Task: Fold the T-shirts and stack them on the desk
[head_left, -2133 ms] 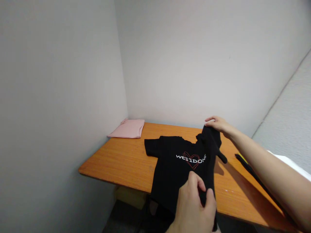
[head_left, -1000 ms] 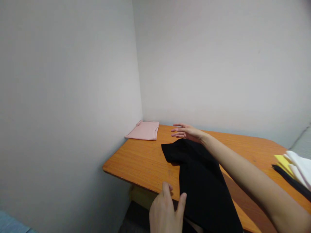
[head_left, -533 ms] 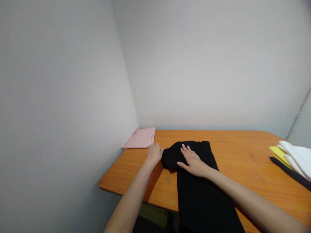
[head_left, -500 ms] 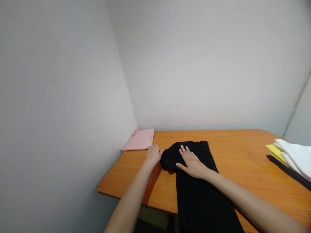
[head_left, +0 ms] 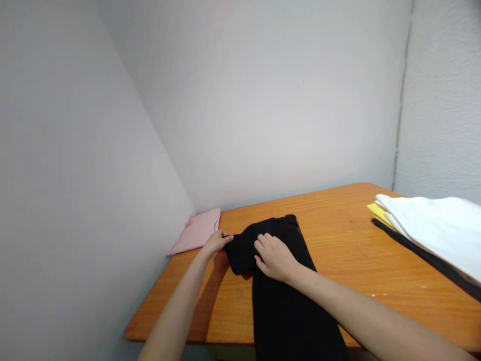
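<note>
A black garment lies on the wooden table, its long part hanging over the front edge and a shorter flap sticking out to the left. At the end of that flap, my left hand pinches the cloth's corner between thumb and fingers, lifting it a little off the table. My right hand rests on the middle of the garment, its fingers curled into the fabric and the thumb bent beside them. Cloth under the right palm is hidden. What kind of garment it is I cannot tell.
Folded pink cloth lies at the back left corner by the wall. On the right is a stack of folded cloths, white on top, with yellow and black below. Walls border the wooden table behind and at left.
My right hand has gone from spread flat to curled fingers on the garment. My left hand pulls the flap's corner outward and up. The view has turned right.
</note>
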Tool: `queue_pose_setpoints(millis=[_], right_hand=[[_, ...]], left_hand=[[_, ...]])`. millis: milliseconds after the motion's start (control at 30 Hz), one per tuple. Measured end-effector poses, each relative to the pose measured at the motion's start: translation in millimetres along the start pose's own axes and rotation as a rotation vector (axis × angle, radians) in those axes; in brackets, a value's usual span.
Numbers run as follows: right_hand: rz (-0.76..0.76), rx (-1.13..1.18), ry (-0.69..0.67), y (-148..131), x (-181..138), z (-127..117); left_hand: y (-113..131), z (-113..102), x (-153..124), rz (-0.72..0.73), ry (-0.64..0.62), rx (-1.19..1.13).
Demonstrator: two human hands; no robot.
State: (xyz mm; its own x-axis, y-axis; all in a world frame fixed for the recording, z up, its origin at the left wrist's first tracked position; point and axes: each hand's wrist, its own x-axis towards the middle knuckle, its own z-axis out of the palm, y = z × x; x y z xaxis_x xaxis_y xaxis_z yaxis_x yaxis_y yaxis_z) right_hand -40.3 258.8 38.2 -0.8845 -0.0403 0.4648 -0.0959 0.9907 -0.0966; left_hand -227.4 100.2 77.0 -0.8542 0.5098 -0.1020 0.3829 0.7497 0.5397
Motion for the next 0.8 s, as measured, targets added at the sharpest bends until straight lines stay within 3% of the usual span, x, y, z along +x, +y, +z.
queue_pose_setpoints(millis=[133,233,433,633,800], right_hand=[[-0.127,0.028,-0.019,-13.6,-5.8,-9.1],[-0.273,0.028,-0.002,-19.1,-9.5,-11.0],[-0.639,0.069,0.1,-28.1,-16.1,-10.0],[-0.749,0.071,0.146,-39.7,-17.5,2.6],[-0.732,0.072,0.104,-39.6,-20.1,7.7]], left_hand=[[24.4,-14.5,4.4,0.026,-0.057,-0.119],[49.9,-11.6,13.9,0.059,-0.096,-0.177],[95.0,38.9,16.6,0.238,-0.178,-0.227],[91.4,90.4,-16.9,0.546,-0.167,-0.097],[78.5,109.9,-30.1,0.756,-0.073,0.309]])
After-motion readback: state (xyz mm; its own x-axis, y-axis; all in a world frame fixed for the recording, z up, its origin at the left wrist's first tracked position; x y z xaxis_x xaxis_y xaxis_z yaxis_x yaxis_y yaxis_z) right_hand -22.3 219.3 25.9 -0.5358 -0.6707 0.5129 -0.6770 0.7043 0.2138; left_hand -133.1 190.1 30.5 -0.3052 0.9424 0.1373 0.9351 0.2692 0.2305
